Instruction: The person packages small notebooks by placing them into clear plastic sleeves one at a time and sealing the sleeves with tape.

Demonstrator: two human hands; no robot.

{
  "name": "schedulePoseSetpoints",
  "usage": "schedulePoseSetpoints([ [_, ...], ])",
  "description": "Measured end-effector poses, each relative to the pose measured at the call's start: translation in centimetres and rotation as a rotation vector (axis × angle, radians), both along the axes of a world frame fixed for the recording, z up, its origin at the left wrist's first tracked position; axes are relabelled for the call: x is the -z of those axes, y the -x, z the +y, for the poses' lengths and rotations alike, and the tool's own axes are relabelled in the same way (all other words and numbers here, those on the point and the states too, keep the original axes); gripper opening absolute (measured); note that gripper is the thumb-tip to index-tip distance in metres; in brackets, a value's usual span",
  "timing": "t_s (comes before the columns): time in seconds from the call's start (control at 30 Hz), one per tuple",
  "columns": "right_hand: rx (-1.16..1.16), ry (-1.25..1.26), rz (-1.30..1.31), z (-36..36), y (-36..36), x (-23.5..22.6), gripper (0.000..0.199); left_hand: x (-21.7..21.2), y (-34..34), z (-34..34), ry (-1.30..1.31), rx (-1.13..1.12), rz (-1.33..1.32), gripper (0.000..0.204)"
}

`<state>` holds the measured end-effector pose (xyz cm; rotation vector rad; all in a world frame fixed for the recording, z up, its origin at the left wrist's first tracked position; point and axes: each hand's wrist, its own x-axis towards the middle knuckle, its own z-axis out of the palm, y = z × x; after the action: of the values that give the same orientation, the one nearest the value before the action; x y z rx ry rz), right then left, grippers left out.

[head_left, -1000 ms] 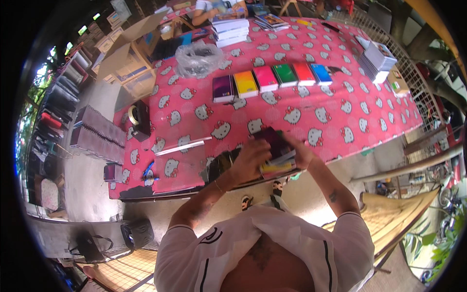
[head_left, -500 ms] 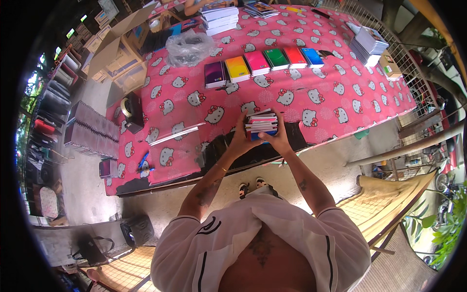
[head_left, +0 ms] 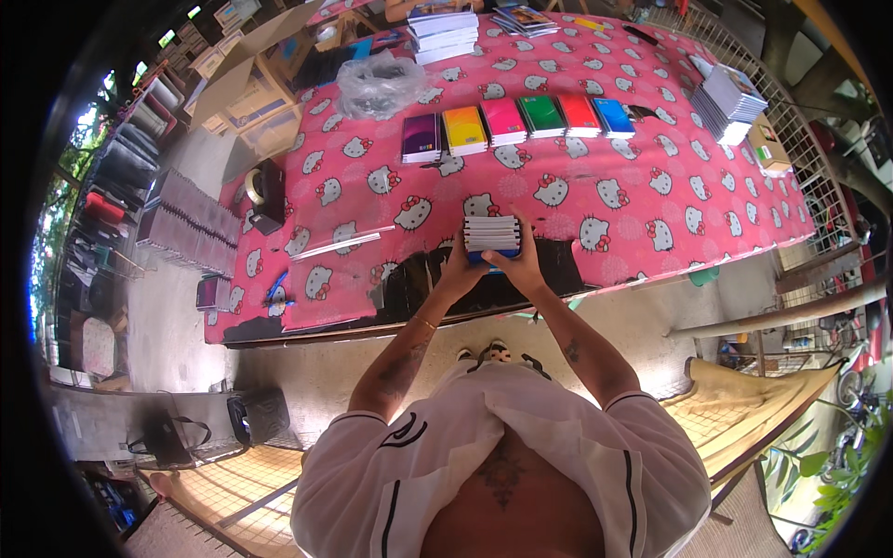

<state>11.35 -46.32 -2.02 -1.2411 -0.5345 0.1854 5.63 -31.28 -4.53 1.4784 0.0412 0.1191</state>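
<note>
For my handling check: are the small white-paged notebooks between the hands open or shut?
Shut: the small white-paged notebooks form one compact stack between the left hand and right hand, their page edges closely layered.

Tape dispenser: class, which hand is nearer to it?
Left. The left hand, gripping the left of the notebook stack, is right of the tape dispenser; the right hand, opposite, is farther right.

A pink-patterned table (head_left: 558,223) spread across twelve o'clock. Pale concrete floor (head_left: 172,325) showed at nine, and daylight (head_left: 646,363) brightened it at four. A wire fence (head_left: 809,149) stood at two, a wooden pole (head_left: 791,309) at three, green leaves (head_left: 846,474) at four, and a tan gridded seat (head_left: 219,484) toward half past seven.
</note>
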Motion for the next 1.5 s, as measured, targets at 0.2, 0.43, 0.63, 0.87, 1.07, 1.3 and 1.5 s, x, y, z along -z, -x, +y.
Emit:
schedulePoseSetpoints([
  [0.2, -0.076, 0.195, -0.17, -2.2, -0.9, 0.5, 0.088, 1.6, -0.7, 1.1, -0.162, 0.07, -0.078, 0.08],
  [0.43, -0.021, 0.269, -0.138, -3.2, -1.1, 1.8, 0.089, -7.5, -0.4, 1.8, -0.899, 0.212, 0.048, 0.103],
  [0.63, -0.169, 0.207, 0.074, -3.0, -1.2, 3.1, 0.085, -12.0, 1.2, -4.5, -1.333, 0.003, -0.366, 0.109],
  [0.87, -0.145, 0.374, -0.049, -3.3, -2.0, 4.4, 0.095, -11.0, -1.9, -1.5, -1.516, 0.193, -0.347, 0.079],
  [1.07, 0.012, 0.356, -0.437, -2.0, -1.7, -3.2, 0.079, -14.2, 2.8, 3.3, -1.106, -0.234, -0.061, 0.076],
  [1.3, -0.019, 0.45, -0.594, 10.2, 0.7, -0.9, 0.046, -9.4, 10.3, 26.7, -0.146, -0.75, 0.164, 0.063],
  [1.5, -0.085, 0.804, -0.848, 23.6, 1.7, 1.6, 0.053, -5.6, 10.5, 32.1, 0.054, -0.602, 0.353, 0.068],
])
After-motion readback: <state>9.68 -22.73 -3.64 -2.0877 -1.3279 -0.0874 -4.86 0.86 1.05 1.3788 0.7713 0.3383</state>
